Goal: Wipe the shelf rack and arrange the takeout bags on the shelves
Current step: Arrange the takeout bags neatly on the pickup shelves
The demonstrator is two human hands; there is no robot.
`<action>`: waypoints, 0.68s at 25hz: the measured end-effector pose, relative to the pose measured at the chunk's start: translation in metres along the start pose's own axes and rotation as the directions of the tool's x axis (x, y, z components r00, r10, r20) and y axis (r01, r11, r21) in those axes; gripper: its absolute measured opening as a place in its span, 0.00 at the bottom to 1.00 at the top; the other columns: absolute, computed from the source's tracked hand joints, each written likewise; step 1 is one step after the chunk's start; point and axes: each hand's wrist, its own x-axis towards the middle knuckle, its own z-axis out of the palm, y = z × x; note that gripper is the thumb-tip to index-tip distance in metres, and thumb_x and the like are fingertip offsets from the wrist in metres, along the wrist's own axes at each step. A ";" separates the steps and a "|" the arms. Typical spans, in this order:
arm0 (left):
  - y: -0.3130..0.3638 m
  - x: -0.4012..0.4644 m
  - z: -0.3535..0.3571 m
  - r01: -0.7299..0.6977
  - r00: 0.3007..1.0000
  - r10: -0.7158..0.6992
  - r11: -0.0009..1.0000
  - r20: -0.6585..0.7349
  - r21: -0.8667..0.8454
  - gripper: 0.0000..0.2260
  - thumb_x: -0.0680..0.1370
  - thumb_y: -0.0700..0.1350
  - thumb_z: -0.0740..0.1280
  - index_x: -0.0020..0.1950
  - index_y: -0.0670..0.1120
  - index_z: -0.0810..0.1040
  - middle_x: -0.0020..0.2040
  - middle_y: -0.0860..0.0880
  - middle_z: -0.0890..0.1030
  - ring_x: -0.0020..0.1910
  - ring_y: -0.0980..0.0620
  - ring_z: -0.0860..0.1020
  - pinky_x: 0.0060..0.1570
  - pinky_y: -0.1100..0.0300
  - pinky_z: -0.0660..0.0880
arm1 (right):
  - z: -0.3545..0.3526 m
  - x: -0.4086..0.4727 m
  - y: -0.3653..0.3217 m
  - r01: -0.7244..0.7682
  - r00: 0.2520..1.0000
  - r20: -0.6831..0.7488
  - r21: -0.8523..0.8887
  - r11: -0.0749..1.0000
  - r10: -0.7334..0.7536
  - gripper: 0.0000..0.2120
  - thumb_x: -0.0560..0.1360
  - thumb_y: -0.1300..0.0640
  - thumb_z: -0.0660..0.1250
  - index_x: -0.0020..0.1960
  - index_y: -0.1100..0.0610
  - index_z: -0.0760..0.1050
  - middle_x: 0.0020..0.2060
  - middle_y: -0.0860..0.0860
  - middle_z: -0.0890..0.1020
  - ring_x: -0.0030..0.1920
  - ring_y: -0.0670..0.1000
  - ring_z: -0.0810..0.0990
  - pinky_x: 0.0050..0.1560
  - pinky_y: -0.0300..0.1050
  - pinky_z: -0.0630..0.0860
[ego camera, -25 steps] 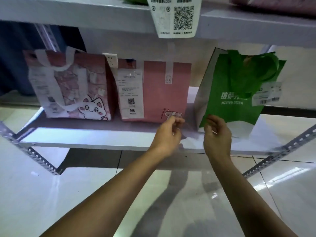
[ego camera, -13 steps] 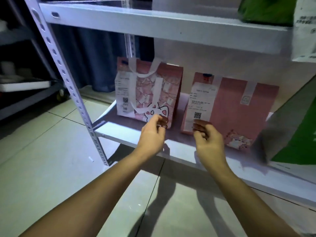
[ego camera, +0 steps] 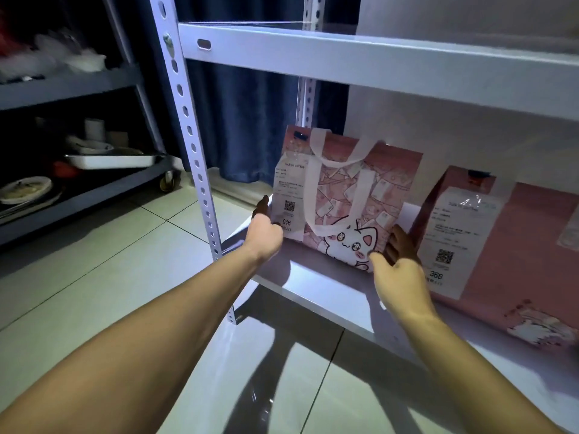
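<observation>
Here, a pink cat-printed takeout bag with white strap handles (ego camera: 347, 202) is seen standing upright on the white metal shelf board (ego camera: 316, 286), near the board's left end, its long axis vertical and its printed face turned toward the camera. It is gripped at both lower sides: the left hand (ego camera: 266, 234) is curled round the bottom corner at 9 o'clock of the bag, and the right hand (ego camera: 399, 274) is closed on the opposite edge at 4 o'clock, its fingers tucked behind the side. A narrow gap is left between that edge and the plain pink paper bag with a white receipt label (ego camera: 501, 249) at 3 o'clock, which also stands upright. Free board is visible in front of both bags, toward the front lip. At 9 o'clock, the perforated white upright post (ego camera: 191, 142) bounds the shelf. At 12 o'clock, the upper white shelf beam (ego camera: 360, 57) is set well above the handles. A dark wheeled cart (ego camera: 78, 189) stands well apart at 9 o'clock.
</observation>
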 end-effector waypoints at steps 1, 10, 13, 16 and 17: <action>-0.002 0.003 -0.002 -0.024 0.999 0.024 1.000 0.034 -0.015 0.31 0.73 0.26 0.53 0.75 0.43 0.66 0.68 0.42 0.76 0.68 0.42 0.74 0.71 0.50 0.70 | 0.002 0.003 0.000 -0.003 1.000 -0.008 0.015 1.000 0.003 0.18 0.78 0.62 0.65 0.65 0.48 0.74 0.51 0.50 0.83 0.55 0.54 0.81 0.60 0.50 0.77; -0.022 -0.035 -0.022 0.018 0.999 -0.012 0.982 0.036 -0.188 0.16 0.83 0.34 0.56 0.65 0.49 0.72 0.61 0.51 0.81 0.60 0.51 0.78 0.59 0.55 0.76 | -0.008 -0.008 -0.011 0.009 0.993 -0.115 0.180 0.984 0.012 0.17 0.77 0.65 0.65 0.51 0.42 0.79 0.45 0.42 0.85 0.43 0.33 0.82 0.43 0.28 0.77; -0.025 -0.070 -0.030 0.018 1.000 -0.018 0.960 0.005 -0.281 0.16 0.82 0.34 0.57 0.64 0.51 0.73 0.60 0.52 0.80 0.57 0.60 0.78 0.50 0.59 0.80 | -0.011 -0.031 -0.021 -0.079 0.989 -0.093 0.295 0.952 0.111 0.10 0.78 0.62 0.68 0.50 0.47 0.76 0.42 0.46 0.86 0.40 0.44 0.86 0.38 0.40 0.82; -0.023 -0.109 -0.044 0.063 0.996 -0.079 0.934 -0.031 -0.352 0.14 0.83 0.35 0.59 0.63 0.52 0.73 0.60 0.52 0.80 0.59 0.55 0.78 0.45 0.64 0.78 | -0.020 -0.068 -0.035 -0.074 0.997 0.003 0.300 0.951 0.077 0.11 0.79 0.65 0.65 0.54 0.50 0.75 0.40 0.44 0.87 0.39 0.42 0.86 0.34 0.35 0.79; -0.023 -0.123 -0.047 0.076 0.994 -0.099 0.926 -0.042 -0.370 0.14 0.83 0.36 0.60 0.63 0.53 0.73 0.60 0.53 0.80 0.60 0.54 0.78 0.44 0.66 0.78 | -0.022 -0.079 -0.038 -0.069 0.998 0.025 0.290 0.954 0.065 0.11 0.80 0.65 0.65 0.55 0.49 0.75 0.42 0.44 0.87 0.41 0.42 0.86 0.35 0.35 0.80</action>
